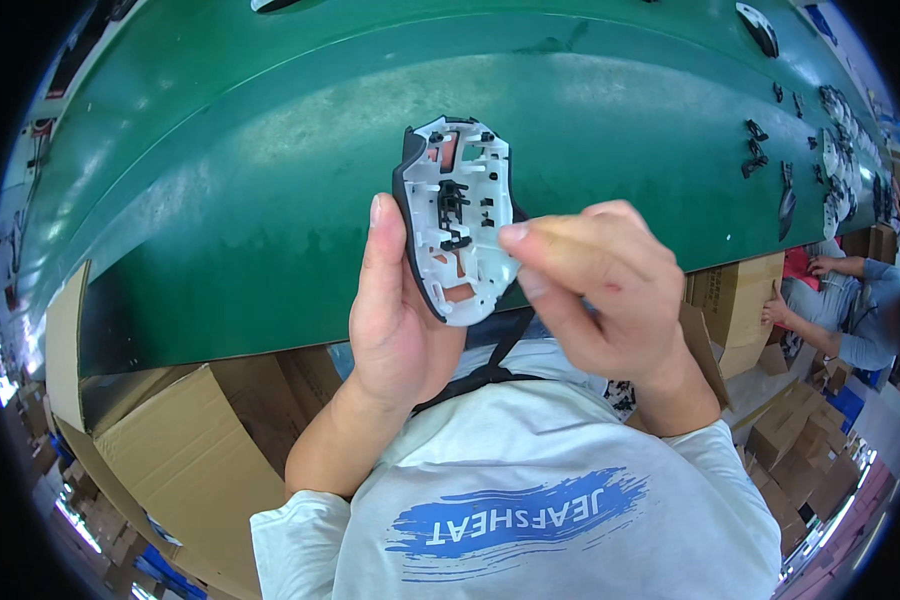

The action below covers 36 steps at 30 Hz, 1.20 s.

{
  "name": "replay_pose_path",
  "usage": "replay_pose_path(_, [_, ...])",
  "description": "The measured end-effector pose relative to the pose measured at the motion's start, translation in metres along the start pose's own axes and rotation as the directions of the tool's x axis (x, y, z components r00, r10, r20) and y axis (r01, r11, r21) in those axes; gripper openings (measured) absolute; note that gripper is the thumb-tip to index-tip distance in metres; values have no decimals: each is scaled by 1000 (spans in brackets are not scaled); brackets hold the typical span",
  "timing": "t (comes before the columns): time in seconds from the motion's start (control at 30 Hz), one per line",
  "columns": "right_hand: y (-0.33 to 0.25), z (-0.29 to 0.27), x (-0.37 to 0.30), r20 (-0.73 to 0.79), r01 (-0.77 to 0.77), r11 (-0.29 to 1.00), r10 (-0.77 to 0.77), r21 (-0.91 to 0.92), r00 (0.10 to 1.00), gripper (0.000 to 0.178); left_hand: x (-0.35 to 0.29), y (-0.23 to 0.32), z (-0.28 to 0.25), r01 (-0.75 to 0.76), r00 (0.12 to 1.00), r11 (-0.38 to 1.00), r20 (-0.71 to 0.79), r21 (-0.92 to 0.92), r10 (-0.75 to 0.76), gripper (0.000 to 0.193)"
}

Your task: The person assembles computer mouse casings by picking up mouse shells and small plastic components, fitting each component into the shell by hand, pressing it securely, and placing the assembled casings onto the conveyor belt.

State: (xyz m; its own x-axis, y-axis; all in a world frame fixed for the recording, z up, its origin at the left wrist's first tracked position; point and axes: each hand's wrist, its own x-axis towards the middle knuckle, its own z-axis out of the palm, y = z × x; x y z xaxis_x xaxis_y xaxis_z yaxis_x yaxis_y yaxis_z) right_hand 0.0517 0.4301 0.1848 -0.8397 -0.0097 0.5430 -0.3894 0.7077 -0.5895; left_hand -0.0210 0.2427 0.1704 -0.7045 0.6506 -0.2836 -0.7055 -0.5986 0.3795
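A: Where is the shell now?

B: The left hand (395, 320) grips the white mouse shell (457, 220) from its left side and lifts it above the near edge of the green belt (220, 200), inner side to the camera. The right hand (595, 290) is pinched at the shell's right edge; fingertips (515, 235) touch it, maybe with a thin clear piece between, I cannot tell.

A: How to do it well?

B: I think the left hand should keep the shell steady and tilted to the light, and the right should press gently, because the small ribs and black clips look fragile.

A: And the containers?

B: Cardboard boxes (170, 440) stand under the belt's near edge, left and right. What is inside them I cannot see. More parts (835, 160) lie along the belt's far right edge.
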Motion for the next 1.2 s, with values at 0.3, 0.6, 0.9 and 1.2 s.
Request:
replay_pose_path(0.3, [-6, 4, 25, 152, -18, 995, 32, -96, 988, 38, -13, -1, -8, 32, 992, 996, 122, -85, -22, 66])
replay_pose_path(0.6, [4, 11, 6, -38, -50, 998, 52, 47, 998, 34, -20, 0, 3, -110, 992, 880, 109, 462, 67, 91])
replay_pose_path(0.9, [9, 13, -22, -88, -73, 776, 164, 626, 983, 24, -18, 2, -1, -602, 794, 167, 565, 781, 224, 130])
replay_pose_path(1.2, [12, 8, -27, -59, 33, 897, -8, 440, 998, 26, -28, 6, 9, -538, 842, 227, 511, 812, 172, 120])
